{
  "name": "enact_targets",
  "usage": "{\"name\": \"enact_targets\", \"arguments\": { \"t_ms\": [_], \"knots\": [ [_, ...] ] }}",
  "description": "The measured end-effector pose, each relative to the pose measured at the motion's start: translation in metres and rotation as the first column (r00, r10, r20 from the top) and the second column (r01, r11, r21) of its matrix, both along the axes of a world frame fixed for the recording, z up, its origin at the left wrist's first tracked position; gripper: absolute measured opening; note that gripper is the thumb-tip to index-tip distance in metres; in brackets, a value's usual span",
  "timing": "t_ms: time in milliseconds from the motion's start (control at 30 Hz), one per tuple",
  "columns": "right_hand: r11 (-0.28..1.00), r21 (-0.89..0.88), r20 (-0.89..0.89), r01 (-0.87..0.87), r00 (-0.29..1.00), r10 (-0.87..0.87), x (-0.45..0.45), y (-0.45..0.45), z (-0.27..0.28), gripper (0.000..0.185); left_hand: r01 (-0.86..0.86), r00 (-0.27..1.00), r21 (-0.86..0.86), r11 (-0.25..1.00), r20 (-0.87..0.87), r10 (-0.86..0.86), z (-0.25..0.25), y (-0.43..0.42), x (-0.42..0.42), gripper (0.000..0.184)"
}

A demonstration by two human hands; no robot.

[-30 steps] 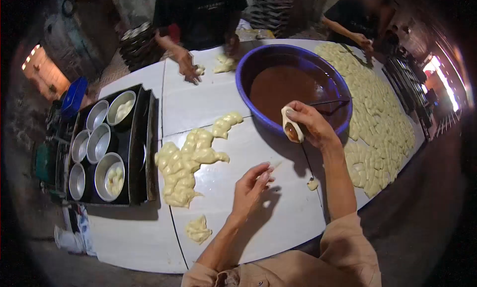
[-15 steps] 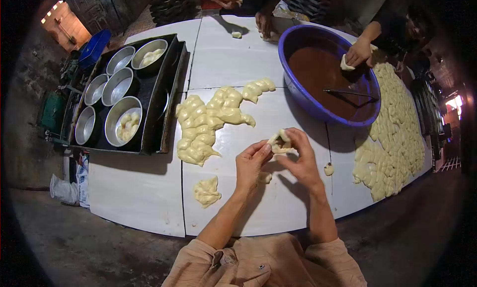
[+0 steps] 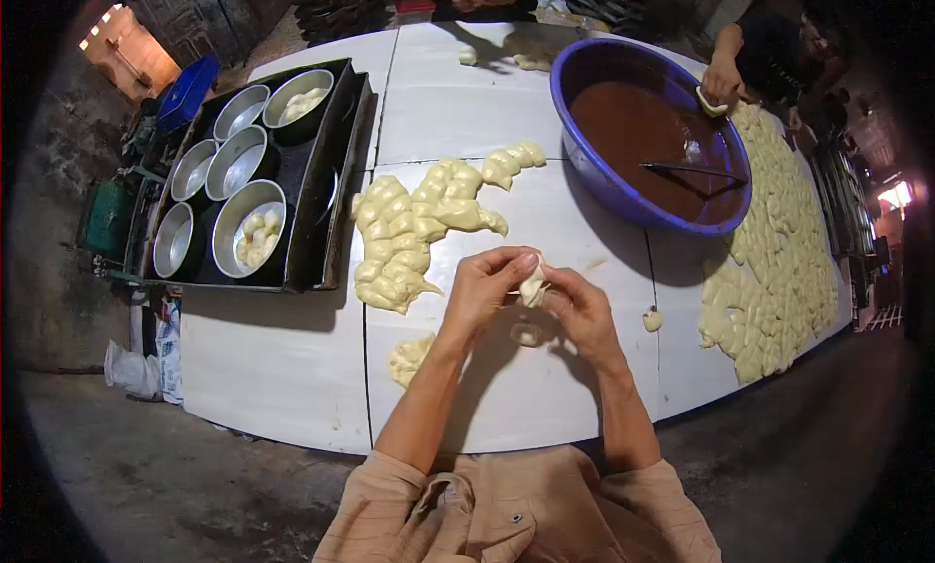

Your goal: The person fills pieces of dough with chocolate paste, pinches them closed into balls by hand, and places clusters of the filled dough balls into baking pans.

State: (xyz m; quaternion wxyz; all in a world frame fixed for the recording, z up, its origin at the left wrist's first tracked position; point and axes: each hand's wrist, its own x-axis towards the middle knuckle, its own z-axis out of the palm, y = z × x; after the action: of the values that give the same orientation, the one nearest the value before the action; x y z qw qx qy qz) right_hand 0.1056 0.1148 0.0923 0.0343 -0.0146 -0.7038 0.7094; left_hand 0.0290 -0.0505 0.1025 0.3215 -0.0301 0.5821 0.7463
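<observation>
My left hand (image 3: 487,288) and my right hand (image 3: 584,318) meet over the white table, both pinching a small piece of pale dough (image 3: 533,287) between fingers and thumbs. The piece is folded into a narrow lump; whether anything is inside, I cannot tell. Just below my fingers a small dough bit (image 3: 527,335) rests on the table. Left of my hands spreads a glossy sheet of lumpy dough portions (image 3: 394,246). A loose dough lump (image 3: 407,360) is partly hidden behind my left forearm. To the right lies a small dough piece (image 3: 653,319) with a dark spot.
A purple basin (image 3: 623,205) of brown filling, with a dark utensil (image 3: 691,170), stands at right. A co-worker's hand (image 3: 722,81) holds dough at its rim. More dough (image 3: 774,261) covers the right side. A black tray (image 3: 317,154) carries several round tins (image 3: 236,164).
The dough between my hands was spread with an opening and is now gathered narrow. The co-worker's hand at the basin has moved out to its rim; the far person's hands have drawn together.
</observation>
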Motion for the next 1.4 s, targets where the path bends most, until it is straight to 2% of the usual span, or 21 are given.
{"name": "enact_targets", "arguments": {
  "t_ms": [33, 133, 200, 267, 400, 433, 500, 600, 633, 667, 733, 767, 833, 933, 1033, 1133, 1167, 1200, 1267, 1333, 1400],
  "knots": [
    [0.98, 0.188, -0.064, -0.058, 0.995, 0.071, 0.003, 0.002, 0.008, 0.025, 0.031, 0.998, -0.078, 0.996, -0.049, -0.035, 0.01, -0.004, -0.001, 0.036],
    [0.975, 0.209, -0.271, 0.076, 0.962, -0.016, -0.002, 0.002, -0.003, 0.026, -0.027, 0.998, 0.151, 0.988, -0.058, 0.036, 0.006, 0.005, 0.016, 0.036],
    [0.962, 0.2, -0.409, 0.185, 0.908, -0.09, -0.007, -0.001, -0.004, 0.016, -0.002, 0.986, 0.128, 0.992, -0.165, 0.023, 0.002, 0.007, 0.022, 0.036],
    [0.924, 0.238, -0.469, 0.3, 0.868, -0.161, -0.007, -0.006, -0.008, 0.013, -0.027, 0.991, 0.154, 0.988, -0.128, 0.047, -0.002, 0.007, 0.024, 0.033],
    [0.861, -0.122, -0.426, 0.494, 0.757, -0.495, -0.016, -0.034, -0.017, 0.016, -0.002, 0.985, 0.188, 0.982, -0.168, 0.034, -0.007, 0.009, 0.029, 0.028],
    [0.855, 0.071, -0.444, 0.513, 0.784, -0.434, -0.012, -0.027, -0.025, 0.018, -0.001, 0.984, 0.19, 0.982, -0.175, 0.035, -0.013, 0.009, 0.031, 0.027],
    [0.816, 0.206, -0.493, 0.539, 0.778, -0.389, -0.013, -0.023, -0.029, 0.016, -0.01, 0.99, 0.237, 0.972, -0.134, 0.042, -0.009, 0.01, 0.038, 0.028],
    [0.832, 0.32, -0.333, 0.453, 0.876, -0.348, -0.008, -0.015, -0.026, 0.013, 0.104, 0.969, -0.094, 0.99, -0.213, -0.122, -0.003, 0.007, 0.043, 0.031],
    [0.844, 0.349, -0.261, 0.408, 0.907, -0.331, -0.006, -0.014, -0.025, 0.012, 0.022, 0.99, 0.017, 1.0, -0.139, -0.019, -0.01, 0.008, 0.042, 0.033],
    [0.859, 0.343, -0.218, 0.38, 0.922, -0.321, -0.003, -0.014, -0.024, 0.011, -0.032, 0.995, -0.017, 0.999, -0.093, 0.03, -0.008, 0.007, 0.04, 0.032],
    [0.887, 0.328, -0.138, 0.326, 0.945, -0.296, 0.001, -0.014, -0.016, 0.011, -0.13, 0.969, 0.036, 0.991, -0.205, 0.134, -0.021, 0.007, 0.037, 0.028],
    [0.893, 0.358, -0.293, 0.273, 0.941, -0.17, 0.006, -0.014, -0.001, 0.017, -0.072, 0.978, -0.007, 0.997, -0.196, 0.07, -0.022, 0.004, 0.034, 0.031],
    [0.903, 0.401, -0.238, 0.155, 0.969, -0.06, 0.021, -0.012, 0.008, 0.021, 0.046, 0.985, -0.098, 0.994, -0.161, -0.061, -0.024, -0.006, 0.031, 0.04],
    [0.914, 0.392, -0.134, 0.105, 0.989, -0.056, 0.028, -0.005, -0.003, 0.023, -0.022, 0.999, -0.033, 0.999, -0.029, 0.021, -0.015, -0.004, 0.041, 0.052],
    [0.936, 0.351, 0.148, -0.026, 0.989, -0.028, 0.025, -0.002, -0.028, 0.023, -0.157, 0.964, -0.226, 0.961, -0.249, 0.099, -0.014, -0.037, 0.039, 0.061],
    [0.838, 0.545, 0.124, 0.027, 0.986, -0.112, 0.029, -0.012, -0.023, 0.024, -0.313, 0.917, -0.3, 0.901, -0.344, 0.204, -0.02, -0.101, 0.043, 0.056],
    [0.818, 0.563, 0.112, 0.117, 0.97, -0.215, 0.029, -0.024, -0.013, 0.022, -0.364, 0.877, -0.456, 0.812, -0.461, 0.134, -0.014, -0.125, 0.048, 0.049],
    [0.762, 0.599, -0.114, 0.247, 0.968, -0.224, 0.025, -0.028, -0.014, 0.018, -0.388, 0.881, -0.537, 0.749, -0.455, 0.13, -0.014, -0.144, 0.052, 0.044],
    [0.796, 0.571, -0.057, 0.2, 0.977, -0.205, 0.025, -0.042, -0.003, 0.014, -0.398, 0.882, -0.59, 0.703, -0.457, 0.116, -0.017, -0.172, 0.066, 0.041],
    [0.827, 0.562, 0.115, -0.002, 0.99, -0.076, 0.02, -0.068, 0.019, 0.014, -0.371, 0.878, -0.548, 0.75, -0.47, 0.09, -0.033, -0.185, 0.079, 0.04],
    [0.802, 0.575, 0.109, -0.164, 0.986, 0.124, 0.013, -0.091, 0.008, 0.019, -0.336, 0.859, -0.542, 0.77, -0.512, 0.015, -0.053, -0.188, 0.086, 0.046]
  ]
}}
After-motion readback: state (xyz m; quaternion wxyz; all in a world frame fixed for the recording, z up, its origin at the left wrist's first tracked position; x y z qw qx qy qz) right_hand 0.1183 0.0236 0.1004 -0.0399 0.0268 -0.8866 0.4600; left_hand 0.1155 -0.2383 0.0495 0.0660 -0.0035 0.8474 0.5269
